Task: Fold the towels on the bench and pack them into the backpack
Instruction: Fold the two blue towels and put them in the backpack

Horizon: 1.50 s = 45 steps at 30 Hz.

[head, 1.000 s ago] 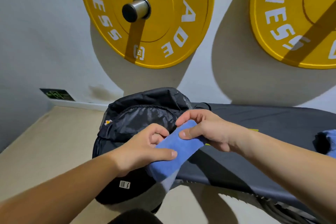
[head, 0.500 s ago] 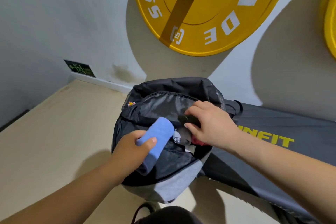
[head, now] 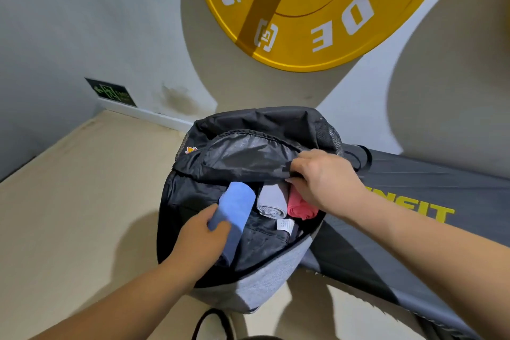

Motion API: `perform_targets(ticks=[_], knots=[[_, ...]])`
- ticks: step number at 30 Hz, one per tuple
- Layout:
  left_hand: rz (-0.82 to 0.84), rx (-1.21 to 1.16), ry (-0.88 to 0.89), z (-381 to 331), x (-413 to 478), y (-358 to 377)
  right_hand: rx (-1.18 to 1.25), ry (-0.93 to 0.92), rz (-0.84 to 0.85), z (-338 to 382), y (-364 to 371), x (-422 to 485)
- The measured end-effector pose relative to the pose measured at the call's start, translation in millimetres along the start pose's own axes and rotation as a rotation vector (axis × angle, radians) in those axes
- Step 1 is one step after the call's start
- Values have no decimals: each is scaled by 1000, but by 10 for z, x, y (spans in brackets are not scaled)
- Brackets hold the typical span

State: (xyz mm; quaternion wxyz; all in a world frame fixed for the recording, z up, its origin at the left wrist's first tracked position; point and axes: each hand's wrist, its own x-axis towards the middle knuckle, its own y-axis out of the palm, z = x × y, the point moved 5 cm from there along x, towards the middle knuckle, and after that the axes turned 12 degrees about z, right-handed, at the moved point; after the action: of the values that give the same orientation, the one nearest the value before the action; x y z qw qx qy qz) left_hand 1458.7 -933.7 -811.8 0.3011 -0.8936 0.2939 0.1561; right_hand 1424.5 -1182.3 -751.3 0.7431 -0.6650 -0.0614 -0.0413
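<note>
Three towels show in the head view, the only one we have. The grey towel (head: 271, 201) and the red towel (head: 300, 205) already lie rolled side by side inside the backpack (head: 265, 284), touching each other, just below our right hand (head: 323, 176). The blue towel (head: 237, 207) is half in. Its far end sits inside the mouth, just beside the grey towel, and its near end is clamped in our left hand (head: 204, 240), fingers and thumb curled round the roll. Our right hand curls its fingers over the backpack's upper flap and holds the mouth wide. The backpack sits at the end of the bench (head: 414, 196).

We judge the step to be seating the blue towel in the free slot on the left. To do it well, we push the roll in along its length, parallel to the other two, so that it slides beside the grey towel and does not ride on top. We grip the roll tight until it is wedged, since a loose grip may let it unfurl. We hold the flap back until the left hand is out. Whether more towels wait on the bench, we cannot tell.
</note>
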Motion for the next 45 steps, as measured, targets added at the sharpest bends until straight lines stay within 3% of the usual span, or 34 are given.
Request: perform_targets(ticks=[3, 6, 9, 15, 20, 25, 33, 39, 45], knots=[[-159, -75, -8, -111, 158, -91, 90, 47, -85, -60, -131, 10], [-153, -100, 50, -309, 477, -23, 143, 96, -135, -83, -207, 9], [-73, -179, 12, -334, 789, 118, 140, 115, -75, -68, -162, -31], [-172, -4, 64, -242, 670, 175, 131, 46, 208, -37, 6, -122], [-275, 36, 107, -411, 276, 45, 247, 37, 127, -123, -207, -320], [-54, -3, 160, -1133, -93, 438, 265, 173, 128, -385, -469, -717], [367, 37, 349, -2374, -591, 2183, 292, 539, 144, -1327, -689, -1972], [568, 215, 422, -2328, -880, 3157, 224, 905, 127, -2218, -588, -3163], [570, 471, 524, -2049, -770, 3267, 76, 1207, 164, -2754, -447, -4072]])
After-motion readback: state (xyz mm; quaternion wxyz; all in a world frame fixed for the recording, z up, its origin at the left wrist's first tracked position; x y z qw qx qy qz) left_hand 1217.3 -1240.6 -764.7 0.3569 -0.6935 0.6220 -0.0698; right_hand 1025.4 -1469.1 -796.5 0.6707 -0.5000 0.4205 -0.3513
